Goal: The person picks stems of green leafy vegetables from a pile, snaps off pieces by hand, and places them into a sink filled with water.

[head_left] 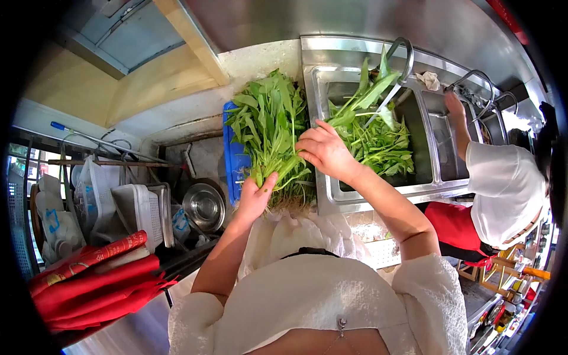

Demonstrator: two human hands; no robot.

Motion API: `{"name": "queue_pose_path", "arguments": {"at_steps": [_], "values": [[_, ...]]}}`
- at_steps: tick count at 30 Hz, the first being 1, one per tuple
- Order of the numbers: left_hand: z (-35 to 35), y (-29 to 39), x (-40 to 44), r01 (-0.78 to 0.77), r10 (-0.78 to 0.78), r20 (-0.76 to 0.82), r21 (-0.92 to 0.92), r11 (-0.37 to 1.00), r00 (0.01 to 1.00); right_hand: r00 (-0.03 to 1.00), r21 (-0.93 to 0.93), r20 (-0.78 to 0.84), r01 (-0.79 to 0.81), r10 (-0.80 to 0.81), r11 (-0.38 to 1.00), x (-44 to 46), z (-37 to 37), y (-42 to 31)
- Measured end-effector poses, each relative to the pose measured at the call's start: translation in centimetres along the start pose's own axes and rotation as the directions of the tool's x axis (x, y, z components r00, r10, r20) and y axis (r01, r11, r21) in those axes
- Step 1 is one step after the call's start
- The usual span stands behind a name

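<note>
A heap of long-stemmed leafy greens, which look like water spinach (266,112), lies in a blue plastic crate (236,157), roots toward me. My left hand (254,194) is closed around several stems at the heap's lower end. Just right of the crate, my right hand (325,152) pinches a leafy sprig (368,96) that points up and right over the sink's edge. More greens (381,145) fill the left basin of the steel sink (414,192). My right palm and part of the grip are hidden.
Curved faucets (408,56) rise behind the basins. At the right, a co-worker in a white top (506,177) reaches a hand (455,109) over another basin. Left of me are a metal bowl (204,205), white plastic baskets (139,207) and red cloth or bags (100,290).
</note>
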State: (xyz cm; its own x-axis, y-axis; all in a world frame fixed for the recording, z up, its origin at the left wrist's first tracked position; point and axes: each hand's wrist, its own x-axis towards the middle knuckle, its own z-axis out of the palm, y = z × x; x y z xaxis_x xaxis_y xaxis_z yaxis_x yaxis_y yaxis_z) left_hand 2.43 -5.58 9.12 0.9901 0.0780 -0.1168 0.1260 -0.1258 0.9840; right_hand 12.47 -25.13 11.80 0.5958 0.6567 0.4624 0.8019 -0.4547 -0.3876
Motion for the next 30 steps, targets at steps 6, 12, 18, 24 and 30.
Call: {"name": "queue_pose_path", "arguments": {"at_steps": [6, 12, 18, 24, 30], "values": [[0.5, -0.6, -0.1, 0.225, -0.225, 0.017, -0.146, 0.963, 0.974, 0.974, 0.045, -0.165, -0.151, 0.156, 0.988, -0.2, 0.9, -1.5], [1.1, 1.4, 0.8, 0.204, -0.212, 0.017, -0.353, 0.913, 0.977, 0.853, 0.189, -0.339, -0.351, 0.396, 0.917, 0.1, 2.4, -1.9], [0.9, 1.9, -0.2, 0.264, -0.301, -0.031, -0.400, 0.878, 0.953, 0.362, 0.532, -0.589, -0.499, 0.722, 0.684, -1.6, 2.4, 7.4], [-3.2, 0.1, -1.1, 0.552, -0.375, 0.411, -0.694, 0.462, 0.831, 0.619, -0.371, -0.501, -0.785, 0.605, 0.496, -8.1, -2.6, 11.4], [-3.9, -0.2, -1.2, 0.596, -0.387, 0.458, -0.681, 0.425, 0.800, 0.691, -0.211, -0.581, -0.639, 0.430, 0.740, -5.6, -3.5, 6.9]]}}
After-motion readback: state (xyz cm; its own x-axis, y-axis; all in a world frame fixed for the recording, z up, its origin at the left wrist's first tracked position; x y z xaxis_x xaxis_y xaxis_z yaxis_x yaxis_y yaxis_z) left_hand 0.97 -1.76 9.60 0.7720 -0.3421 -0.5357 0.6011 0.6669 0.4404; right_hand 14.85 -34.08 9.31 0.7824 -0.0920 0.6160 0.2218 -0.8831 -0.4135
